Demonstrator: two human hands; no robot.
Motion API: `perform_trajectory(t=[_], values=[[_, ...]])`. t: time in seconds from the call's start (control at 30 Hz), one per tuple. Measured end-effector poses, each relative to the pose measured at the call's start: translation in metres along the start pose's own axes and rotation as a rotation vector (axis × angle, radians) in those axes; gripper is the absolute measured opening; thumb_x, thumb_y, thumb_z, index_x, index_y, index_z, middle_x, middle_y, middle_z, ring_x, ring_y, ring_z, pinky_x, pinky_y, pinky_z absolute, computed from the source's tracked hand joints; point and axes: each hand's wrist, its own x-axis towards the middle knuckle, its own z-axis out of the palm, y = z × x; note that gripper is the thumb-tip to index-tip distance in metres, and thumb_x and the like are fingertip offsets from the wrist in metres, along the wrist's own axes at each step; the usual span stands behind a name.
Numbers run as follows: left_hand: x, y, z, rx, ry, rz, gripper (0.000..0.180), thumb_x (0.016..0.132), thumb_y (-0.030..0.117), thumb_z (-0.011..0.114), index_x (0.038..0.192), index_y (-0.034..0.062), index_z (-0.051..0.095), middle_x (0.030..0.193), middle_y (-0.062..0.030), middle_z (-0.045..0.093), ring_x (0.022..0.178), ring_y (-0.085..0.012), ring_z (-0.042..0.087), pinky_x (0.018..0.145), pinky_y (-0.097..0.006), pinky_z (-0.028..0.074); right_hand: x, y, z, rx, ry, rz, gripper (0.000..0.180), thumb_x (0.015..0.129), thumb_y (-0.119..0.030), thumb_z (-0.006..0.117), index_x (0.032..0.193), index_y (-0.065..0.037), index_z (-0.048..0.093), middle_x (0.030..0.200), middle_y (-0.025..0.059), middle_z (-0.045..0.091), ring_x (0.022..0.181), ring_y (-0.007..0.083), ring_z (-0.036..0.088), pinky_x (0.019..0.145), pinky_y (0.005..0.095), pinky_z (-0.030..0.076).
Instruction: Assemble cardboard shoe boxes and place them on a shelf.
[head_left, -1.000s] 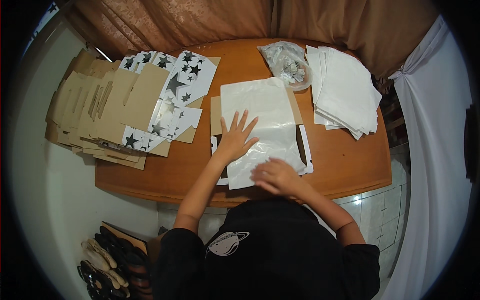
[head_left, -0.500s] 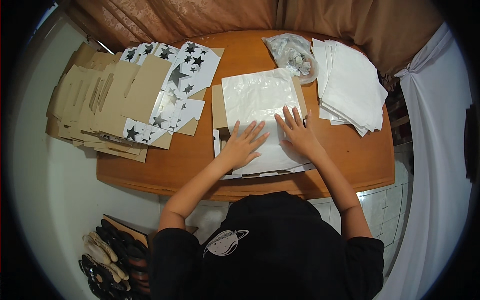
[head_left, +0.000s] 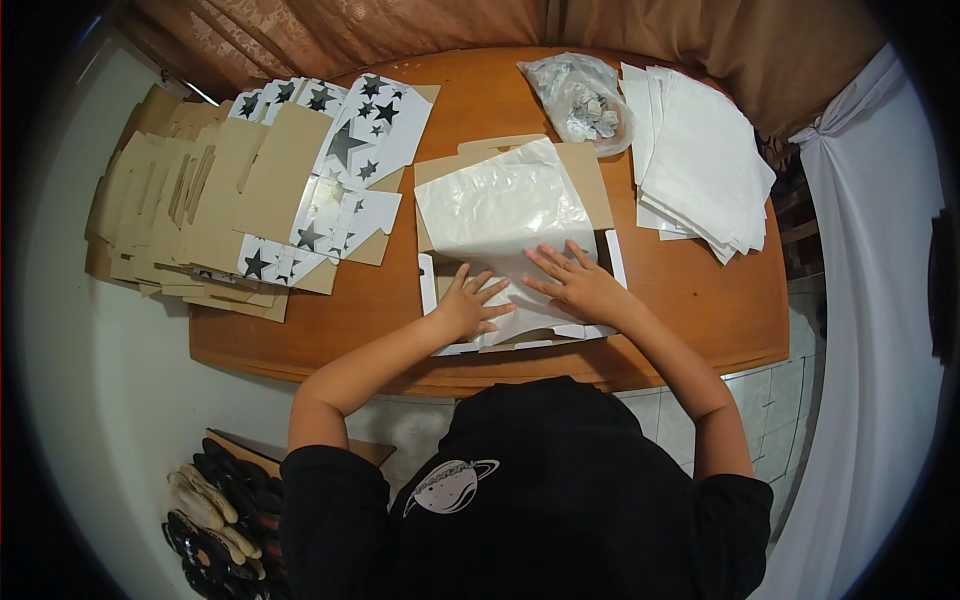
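Note:
An open cardboard box [head_left: 592,190], brown inside with white edges, lies before me with its lid folded back toward the far side. A glossy white sheet [head_left: 505,200] spreads over the lid and dips into the tray of the box. My left hand [head_left: 472,305] lies on the near left part of the sheet, fingers spread. On the right, my right hand [head_left: 578,285] rests palm down on the sheet, its fingers also apart. Neither hand grips anything. Most of the box's floor is hidden under the sheet and hands.
At the left lies a stack of flat cardboard boxes [head_left: 215,200], some printed with black stars. A clear plastic bag [head_left: 580,100] with crumpled grey pieces sits at the back, beside a pile of white sheets [head_left: 700,165]. Shoes [head_left: 225,510] stand on the floor at lower left.
Both hands have slid nearer to me, pressing the sheet down into the box. The sheet has shifted toward the left, and more of the lid and the box's side walls shows.

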Motion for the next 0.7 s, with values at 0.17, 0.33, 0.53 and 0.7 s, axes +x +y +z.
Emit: perform_trajectory(t=[0.17, 0.33, 0.53, 0.7], values=[[0.000, 0.000, -0.005, -0.037, -0.079, -0.032, 0.053, 0.085, 0.054, 0.039, 0.135, 0.0416, 0.025, 0.148, -0.0024, 0.010, 0.135, -0.0285, 0.011, 0.103, -0.057, 0.002, 0.006, 0.005, 0.000, 0.266, -0.607, 0.023, 0.065, 0.077, -0.034, 0.061, 0.135, -0.023, 0.033, 0.146, 0.0083, 0.014, 0.133, 0.0253, 0.020, 0.107, 0.0466, 0.016], [-0.003, 0.002, -0.004, -0.055, -0.205, -0.105, 0.058, 0.083, 0.057, 0.039, 0.136, 0.0422, 0.020, 0.148, -0.0044, 0.004, 0.133, -0.0335, 0.013, 0.103, -0.056, 0.005, 0.019, 0.001, -0.010, 0.152, -0.804, 0.157, 0.073, 0.078, -0.032, 0.059, 0.139, -0.028, 0.020, 0.147, 0.0076, 0.008, 0.133, 0.0311, 0.017, 0.105, 0.0488, 0.019], [-0.003, 0.010, -0.010, -0.097, -0.307, -0.150, 0.066, 0.080, 0.060, 0.042, 0.137, 0.0429, 0.014, 0.146, -0.0167, 0.001, 0.131, -0.0369, 0.017, 0.104, -0.051, 0.013, 0.016, 0.001, 0.008, 0.019, -0.815, 0.202, 0.078, 0.076, -0.030, 0.060, 0.139, -0.037, 0.014, 0.147, 0.0106, 0.005, 0.130, 0.0418, 0.017, 0.103, 0.0509, 0.022], [0.004, 0.014, -0.034, -0.075, -0.139, -0.083, 0.089, 0.069, 0.062, 0.057, 0.140, 0.0337, 0.011, 0.146, -0.0191, 0.002, 0.129, -0.0366, 0.024, 0.102, -0.050, 0.019, 0.029, -0.004, -0.003, 0.149, -0.872, 0.162, 0.080, 0.077, -0.028, 0.059, 0.139, -0.038, 0.009, 0.147, 0.0123, 0.003, 0.129, 0.0443, 0.019, 0.101, 0.0578, 0.020]])
